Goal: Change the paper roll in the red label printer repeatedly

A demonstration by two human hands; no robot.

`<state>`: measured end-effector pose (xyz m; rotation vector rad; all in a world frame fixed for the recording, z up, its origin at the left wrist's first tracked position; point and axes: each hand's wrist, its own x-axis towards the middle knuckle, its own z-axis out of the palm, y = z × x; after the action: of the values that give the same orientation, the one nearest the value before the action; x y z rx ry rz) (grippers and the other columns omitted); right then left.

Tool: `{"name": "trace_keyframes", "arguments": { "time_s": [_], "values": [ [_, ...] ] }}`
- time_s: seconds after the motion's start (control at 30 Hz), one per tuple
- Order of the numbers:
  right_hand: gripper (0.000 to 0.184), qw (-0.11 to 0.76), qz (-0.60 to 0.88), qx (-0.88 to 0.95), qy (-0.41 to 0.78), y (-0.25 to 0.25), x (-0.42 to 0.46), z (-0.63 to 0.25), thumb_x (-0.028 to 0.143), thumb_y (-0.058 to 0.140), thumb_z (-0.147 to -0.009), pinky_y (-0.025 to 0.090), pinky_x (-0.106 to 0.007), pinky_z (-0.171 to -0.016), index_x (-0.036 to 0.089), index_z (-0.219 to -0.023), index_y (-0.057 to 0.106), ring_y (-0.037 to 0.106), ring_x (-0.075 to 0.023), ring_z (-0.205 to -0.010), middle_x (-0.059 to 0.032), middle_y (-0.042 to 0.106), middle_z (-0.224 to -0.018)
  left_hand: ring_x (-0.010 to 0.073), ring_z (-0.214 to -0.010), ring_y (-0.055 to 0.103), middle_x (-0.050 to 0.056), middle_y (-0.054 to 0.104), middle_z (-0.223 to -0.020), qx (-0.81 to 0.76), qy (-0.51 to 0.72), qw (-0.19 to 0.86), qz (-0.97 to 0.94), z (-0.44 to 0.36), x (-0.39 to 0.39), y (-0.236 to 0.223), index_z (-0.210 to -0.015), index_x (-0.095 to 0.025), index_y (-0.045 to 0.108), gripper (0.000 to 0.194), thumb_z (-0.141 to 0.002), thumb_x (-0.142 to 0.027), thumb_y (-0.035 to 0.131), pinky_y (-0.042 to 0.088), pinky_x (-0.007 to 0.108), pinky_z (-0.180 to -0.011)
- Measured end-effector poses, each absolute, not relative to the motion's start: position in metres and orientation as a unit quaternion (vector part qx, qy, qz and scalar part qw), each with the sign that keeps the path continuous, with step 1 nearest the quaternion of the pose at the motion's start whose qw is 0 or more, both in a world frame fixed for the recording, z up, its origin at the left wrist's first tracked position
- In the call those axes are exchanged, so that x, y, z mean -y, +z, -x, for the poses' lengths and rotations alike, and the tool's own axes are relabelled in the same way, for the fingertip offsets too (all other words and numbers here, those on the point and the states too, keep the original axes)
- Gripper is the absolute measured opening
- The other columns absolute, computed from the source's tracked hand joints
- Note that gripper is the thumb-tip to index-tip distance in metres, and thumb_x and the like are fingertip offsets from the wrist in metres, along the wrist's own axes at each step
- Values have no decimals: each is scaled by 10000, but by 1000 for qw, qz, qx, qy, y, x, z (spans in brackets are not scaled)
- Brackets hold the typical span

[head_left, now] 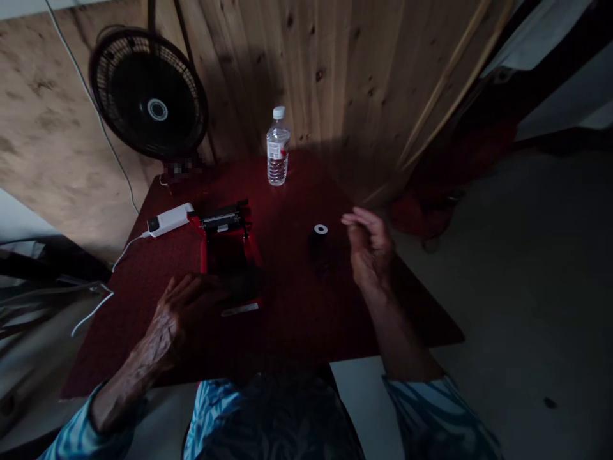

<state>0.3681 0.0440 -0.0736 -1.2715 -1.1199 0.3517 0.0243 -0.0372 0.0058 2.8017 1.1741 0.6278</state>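
Observation:
On the dark red table lies a red and black device with its lid raised, looking like a small label printer. My left hand lies at its near left side, fingers stretched towards the dark near part; shadow hides whether they touch it. My right hand hovers over the table's right side, fingers extended and slightly bent, the thumb close below them. Nothing shows between those fingers. Left of that hand stands a dark roll with a white ring-shaped top, apart from it. The roll's lower part blends into shadow.
A clear water bottle stands at the table's back. A black fan is at the back left. Behind the device lies a white power bank with a white cable running off the left edge. A wooden wall borders the table.

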Motion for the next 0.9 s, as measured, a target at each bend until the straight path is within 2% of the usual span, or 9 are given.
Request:
{"name": "trace_keyframes", "arguments": {
  "time_s": [0.17,0.27,0.43,0.53,0.63,0.77,0.9],
  "values": [
    [512,535,427,648,335,-32,-66,-278,577,470,-941,455,-484,-1115,267,-1345,512,582,-260,-1271,-90,630,-1346,245,-976,628,92,713,-1096,-366,213,-14,-906,-26,41,5,-1160,-221,666,246,-952,-190,539,423,381,-802],
    [579,504,426,652,373,-24,-97,-244,579,403,-962,421,-436,-1153,203,-1394,483,542,-248,-1317,-104,561,-1416,254,-1002,627,102,711,-1090,-349,226,-38,-909,-29,45,5,-1181,-204,660,249,-961,-237,549,432,385,-818],
    [492,468,431,683,359,-28,-94,-239,553,265,-1011,480,-420,-1078,283,-1178,641,636,-227,-1147,-23,679,-1139,248,-1044,628,110,711,-1101,-345,257,-42,-902,-31,49,-1,-1205,-191,652,274,-999,-273,490,446,397,-893],
    [524,483,395,716,312,-40,-64,-253,571,244,-1018,430,-410,-1130,302,-1093,686,586,-213,-1238,-20,645,-1247,251,-1063,631,106,713,-1104,-354,265,-33,-896,-29,50,-8,-1208,-209,661,272,-976,-287,541,455,406,-932],
    [520,486,382,721,314,-53,-36,-263,615,294,-1001,394,-443,-1163,302,-1130,688,514,-231,-1338,-35,583,-1378,270,-1100,625,97,717,-1100,-357,272,-12,-894,-24,48,-11,-1211,-229,669,296,-946,-342,599,452,424,-968],
    [526,495,376,720,308,-63,-22,-264,627,319,-990,386,-495,-1161,306,-1207,675,487,-266,-1371,-58,538,-1439,278,-1101,616,109,684,-1172,-411,302,23,-860,-14,38,-12,-1288,-239,624,404,-999,-463,454,464,409,-919],
    [507,508,360,734,271,-67,-25,-263,578,304,-1012,371,-499,-1166,308,-1224,677,486,-261,-1364,-61,537,-1438,290,-1067,588,140,629,-1283,-475,264,-9,-839,-6,27,-18,-1391,-223,546,545,-1008,-555,345,438,429,-920]
  ]
}}
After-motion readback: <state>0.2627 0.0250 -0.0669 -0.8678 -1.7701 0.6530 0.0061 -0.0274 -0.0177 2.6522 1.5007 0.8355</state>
